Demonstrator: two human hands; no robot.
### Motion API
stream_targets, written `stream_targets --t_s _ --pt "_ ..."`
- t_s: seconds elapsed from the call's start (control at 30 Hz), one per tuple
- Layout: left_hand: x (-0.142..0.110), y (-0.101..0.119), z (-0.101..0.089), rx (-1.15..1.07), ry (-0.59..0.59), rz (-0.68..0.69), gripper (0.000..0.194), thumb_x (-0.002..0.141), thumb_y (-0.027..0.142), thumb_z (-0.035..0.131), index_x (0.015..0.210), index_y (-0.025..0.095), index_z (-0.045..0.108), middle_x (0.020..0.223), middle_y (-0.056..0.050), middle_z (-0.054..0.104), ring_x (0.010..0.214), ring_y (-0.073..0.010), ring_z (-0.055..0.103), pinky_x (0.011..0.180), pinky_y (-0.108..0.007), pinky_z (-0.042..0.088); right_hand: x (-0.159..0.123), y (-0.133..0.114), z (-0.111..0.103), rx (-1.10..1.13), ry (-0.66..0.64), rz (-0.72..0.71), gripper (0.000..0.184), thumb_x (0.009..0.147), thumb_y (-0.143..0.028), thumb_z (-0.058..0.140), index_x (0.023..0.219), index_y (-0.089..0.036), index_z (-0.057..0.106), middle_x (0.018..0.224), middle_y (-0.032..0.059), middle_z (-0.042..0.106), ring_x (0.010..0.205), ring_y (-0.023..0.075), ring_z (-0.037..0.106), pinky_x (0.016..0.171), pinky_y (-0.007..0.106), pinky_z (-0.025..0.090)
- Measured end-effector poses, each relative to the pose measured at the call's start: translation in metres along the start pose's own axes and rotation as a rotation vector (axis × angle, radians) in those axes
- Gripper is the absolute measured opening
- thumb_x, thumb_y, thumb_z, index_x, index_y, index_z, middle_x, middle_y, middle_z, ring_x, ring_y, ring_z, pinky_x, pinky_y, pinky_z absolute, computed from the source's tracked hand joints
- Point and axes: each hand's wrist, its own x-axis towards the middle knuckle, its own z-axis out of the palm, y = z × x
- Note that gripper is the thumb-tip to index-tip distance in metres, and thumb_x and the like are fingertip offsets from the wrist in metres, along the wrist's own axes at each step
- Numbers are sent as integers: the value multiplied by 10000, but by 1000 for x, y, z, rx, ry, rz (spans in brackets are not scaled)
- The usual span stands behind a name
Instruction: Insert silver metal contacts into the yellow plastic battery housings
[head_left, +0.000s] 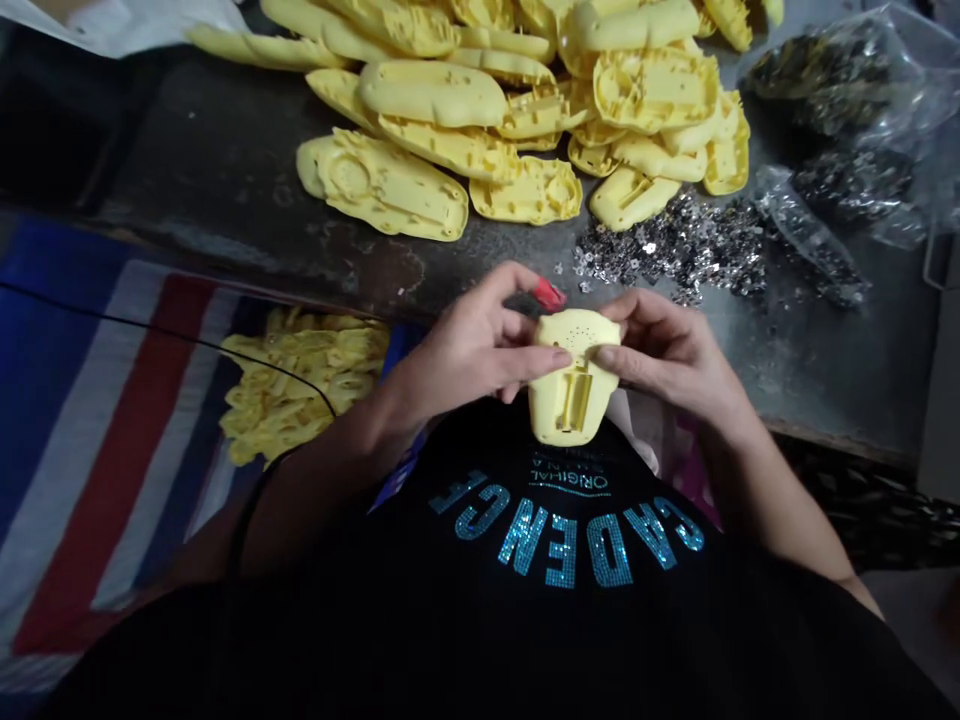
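"What are the hands doing?"

"The left hand (480,350) and right hand (667,350) are gripping a yellow shell (574,385) between them, thumbs pressing on its near face. They're holding it in front of the black shirt (487,640), on the near side of the surface (262,200)."

"What are you worrying about?"

"Slipping, mostly. I'm seeing nothing supporting it from below, so easing both thumbs could drop it. Uneven squeezing might twist it. And loose metal pieces (667,245) are lying just beyond the right hand, so a straying knuckle could scatter them."

"Which way is the shell pointing?"

"Its long axis is running away from the body. The end with small holes (581,333) is pointing out past the hands; the narrower end is pointing back toward the chest, and the slotted face is looking up at us."
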Motion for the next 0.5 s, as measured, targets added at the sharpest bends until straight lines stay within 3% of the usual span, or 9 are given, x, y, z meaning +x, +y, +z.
stream_targets --t_s 0.07,0.13,0.23,0.3,0.33,0.43,0.5 --pt "-13 -14 2 -130 67 -11 705 809 384 978 1361 240 563 951 -17 801 729 -179 760 590 -225 567 -8 21 13 164 178 15 318 914 -469 956 1016 -262 737 798 -55 715 623 90 616 568 227 555" --pt "-26 -32 6 -190 83 -27 745 751 378 1017 1341 228 589 1086 -64 833 894 -224 810 712 -257 635 -17 38 20 244 279 32 343 925 -517 932 1015 -265 717 748 -69 700 556 81 584 508 209 537" --pt "-38 -54 9 -254 210 8 563 852 421 945 1268 222 622 1040 -56 826 751 -181 758 604 -238 609 -26 44 15 135 144 49 399 935 -530 916 1172 -266 732 853 -35 782 650 115 699 558 226 586" --pt "-39 -60 7 -279 331 53 445 952 427 854 1297 239 644 1022 -35 803 648 -150 698 484 -220 557 -23 37 1 -153 97 -42 427 966 -476 894 1308 -274 738 976 1 832 774 151 765 674 283 634" --pt "-37 -62 5 -281 380 75 409 979 422 823 1310 249 655 1020 -27 792 621 -141 676 439 -212 532 -19 33 -7 -347 137 -116 393 990 -430 871 1332 -281 748 1016 13 840 821 165 774 740 319 640" --pt "-31 -59 -5 -257 461 119 344 989 406 806 1274 265 674 982 -11 764 585 -123 638 377 -192 486 5 29 -29 -928 320 -280 104 1058 -296 758 1138 -284 822 1032 32 819 928 209 742 871 405 578" --pt "-29 -57 -10 -251 467 117 328 986 399 802 1254 275 658 916 8 741 533 -107 595 359 -187 455 23 34 -33 -1166 322 -304 89 1069 -311 741 1048 -283 823 1008 39 798 975 243 702 912 439 522"
